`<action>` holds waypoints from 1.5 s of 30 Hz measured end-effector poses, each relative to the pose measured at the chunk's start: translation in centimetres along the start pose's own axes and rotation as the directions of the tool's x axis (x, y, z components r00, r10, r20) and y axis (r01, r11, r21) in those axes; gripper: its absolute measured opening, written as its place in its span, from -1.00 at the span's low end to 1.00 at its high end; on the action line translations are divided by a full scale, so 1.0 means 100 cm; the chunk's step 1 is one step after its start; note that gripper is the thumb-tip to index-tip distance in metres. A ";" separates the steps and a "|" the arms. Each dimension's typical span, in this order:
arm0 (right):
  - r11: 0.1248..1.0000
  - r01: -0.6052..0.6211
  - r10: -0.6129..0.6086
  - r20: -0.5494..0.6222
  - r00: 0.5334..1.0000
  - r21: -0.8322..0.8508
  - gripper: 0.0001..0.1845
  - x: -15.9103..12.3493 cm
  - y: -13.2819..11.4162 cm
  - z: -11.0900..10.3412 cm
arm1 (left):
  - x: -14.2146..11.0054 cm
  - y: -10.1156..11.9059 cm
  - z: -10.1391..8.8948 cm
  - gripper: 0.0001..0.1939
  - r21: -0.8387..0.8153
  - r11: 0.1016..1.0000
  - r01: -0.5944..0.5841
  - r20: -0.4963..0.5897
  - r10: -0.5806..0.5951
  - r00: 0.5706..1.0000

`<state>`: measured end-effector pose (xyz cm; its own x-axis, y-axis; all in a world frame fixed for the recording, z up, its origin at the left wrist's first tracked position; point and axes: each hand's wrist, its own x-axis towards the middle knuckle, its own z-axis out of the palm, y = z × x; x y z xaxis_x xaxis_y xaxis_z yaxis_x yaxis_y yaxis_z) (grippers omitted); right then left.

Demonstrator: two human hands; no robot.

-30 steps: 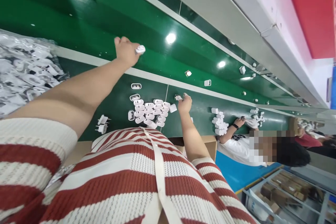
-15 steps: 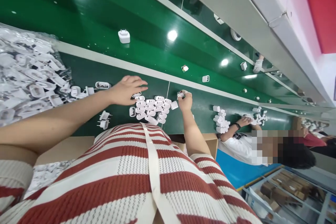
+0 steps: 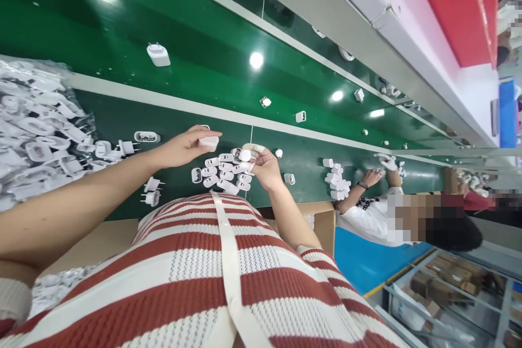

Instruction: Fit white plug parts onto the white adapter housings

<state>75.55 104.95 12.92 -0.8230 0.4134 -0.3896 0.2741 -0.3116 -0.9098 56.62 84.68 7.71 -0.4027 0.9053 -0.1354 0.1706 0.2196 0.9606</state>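
My left hand [image 3: 185, 145] is closed on a white charger housing [image 3: 209, 144], held between thumb and fingers above the bench. Close to its right, my right hand [image 3: 266, 167] pinches a small charger circuit board [image 3: 244, 155] with a white rounded part on it. Its fingertips look covered in white. Below both hands lies a cluster of white charger housings [image 3: 226, 175] on the dark green bench. A housing with its open end showing [image 3: 196, 175] sits at the cluster's left side. Another small white part [image 3: 279, 153] rests just right of my right hand.
A clear bag of white plug parts [image 3: 36, 130] spreads over the left. Loose pronged plug pieces [image 3: 151, 198] lie near the front edge. Beyond the bench, a green belt [image 3: 204, 79] carries a pronged charger [image 3: 158, 55]. A co-worker [image 3: 369, 217] sits right, past more housings [image 3: 337, 180].
The left hand let a charger go on the belt, came back to the bench and picked up a housing. My right hand moved left with the circuit board. The charger shifted left.
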 end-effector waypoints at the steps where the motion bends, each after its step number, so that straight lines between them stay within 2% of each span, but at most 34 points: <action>1: 1.000 0.013 -0.013 0.022 1.000 -0.009 -0.26 -0.002 -0.005 0.003 | -0.003 0.010 0.001 -0.37 -0.137 0.988 0.068 0.009 -0.068 0.998; 4: 0.996 0.076 -0.073 0.085 0.994 -0.036 -0.27 -0.006 -0.017 0.014 | -0.011 0.038 0.005 -0.23 -0.426 0.882 0.203 0.033 -0.208 0.977; 6: 0.991 0.122 -0.117 0.103 0.988 -0.049 -0.27 -0.009 -0.023 0.021 | -0.017 0.054 0.008 -0.28 -0.527 0.817 0.234 0.011 -0.269 0.963; 8: 0.980 0.182 -0.175 0.088 0.981 -0.079 -0.31 -0.012 -0.028 0.027 | -0.023 0.065 0.010 -0.38 -0.547 0.802 0.242 -0.005 -0.292 0.956; 13: 0.934 0.304 -0.302 0.041 0.952 -0.189 -0.41 -0.024 -0.039 0.035 | -0.042 0.078 0.009 -0.22 -0.311 0.943 0.119 -0.122 -0.164 0.979; 16: 0.922 0.323 -0.320 0.049 0.946 -0.214 -0.41 -0.035 -0.048 0.040 | -0.051 0.087 0.004 -0.35 -0.243 0.969 0.032 -0.134 -0.067 0.989; 18: 0.895 0.374 -0.374 0.052 0.926 -0.243 -0.47 -0.043 -0.054 0.045 | -0.054 0.093 -0.001 -0.44 -0.204 0.976 -0.071 -0.147 0.041 0.988; 21: 0.838 0.472 -0.481 0.038 0.876 -0.273 -0.56 -0.052 -0.060 0.052 | -0.055 0.101 -0.006 -0.43 -0.139 0.971 -0.195 -0.175 0.170 0.970; 26: 0.737 0.599 -0.615 0.057 0.786 -0.313 -0.58 -0.059 -0.065 0.059 | -0.055 0.110 -0.007 -0.31 -0.139 0.954 -0.267 -0.160 0.245 0.956; 31: 0.546 0.695 -0.733 0.136 0.667 -0.468 -0.55 -0.061 -0.069 0.057 | -0.055 0.123 -0.011 -0.32 -0.068 0.929 -0.364 -0.184 0.347 0.920; 33: 0.483 0.704 -0.756 0.159 0.635 -0.520 -0.56 -0.061 -0.070 0.055 | -0.056 0.128 -0.014 -0.32 -0.022 0.923 -0.384 -0.183 0.374 0.909; 36: 0.491 0.717 -0.758 0.163 0.631 -0.495 -0.55 -0.061 -0.069 0.054 | -0.057 0.134 -0.018 -0.31 0.012 0.919 -0.394 -0.191 0.389 0.901; 39: 0.549 0.711 -0.722 0.180 0.669 -0.439 -0.50 -0.062 -0.068 0.054 | -0.059 0.139 -0.021 -0.28 0.028 0.915 -0.402 -0.198 0.400 0.895; 42: 0.560 0.698 -0.686 0.221 0.693 -0.446 -0.50 -0.064 -0.068 0.053 | -0.059 0.144 -0.023 -0.26 0.073 0.902 -0.424 -0.176 0.431 0.885; 45: 0.511 0.716 -0.702 0.249 0.667 -0.476 -0.58 -0.064 -0.068 0.052 | -0.057 0.149 -0.025 -0.25 0.118 0.885 -0.450 -0.127 0.463 0.877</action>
<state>76.35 99.97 22.31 -0.8653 0.2813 0.4148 -0.2126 0.5435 -0.8120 59.19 81.82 23.39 -0.3883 0.8496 0.3570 0.4383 -0.1705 0.8825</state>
